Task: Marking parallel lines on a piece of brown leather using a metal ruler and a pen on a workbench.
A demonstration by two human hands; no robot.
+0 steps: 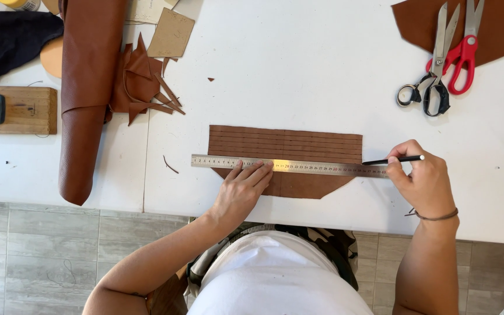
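Left hand [243, 185] lies flat, fingers pressed together, pinning steel ruler [290, 166] across brown leather piece [287, 160] near the tabletop's [298, 70] front edge. Right hand [421, 181] pinches black pen [393, 159] at the ruler's right end. Several parallel lines already marked on the upper part; lower part looks unmarked. No containers visible.

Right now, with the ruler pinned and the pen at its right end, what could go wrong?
The left hand presses only the left half of the metal ruler, so its right end could pivot under the pen held by the right hand. The leather piece looks unclamped and could slide on the white table.
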